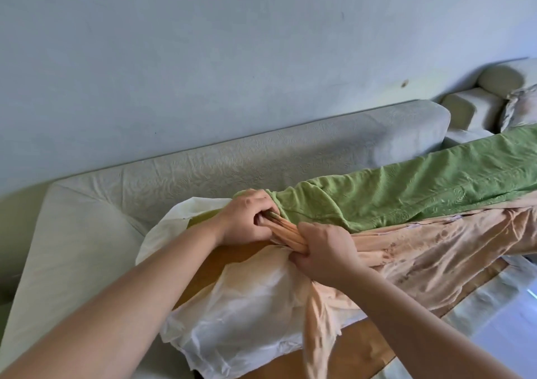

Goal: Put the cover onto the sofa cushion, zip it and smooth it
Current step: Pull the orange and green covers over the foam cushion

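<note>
A long sofa cushion wrapped in thin white liner lies across the sofa seat, its near end bare. The cover, green on top and peach underneath, sheathes the cushion's far part and bunches at its open end in the middle. My left hand grips the bunched green and peach edge at the opening. Just to its right, my right hand clutches the gathered peach fabric. Where the zip is cannot be seen.
The grey sofa backrest runs behind the cushion against a pale wall. A grey armrest is at the left. More grey sofa blocks and a patterned pillow sit at the far right. Brown seat base shows below.
</note>
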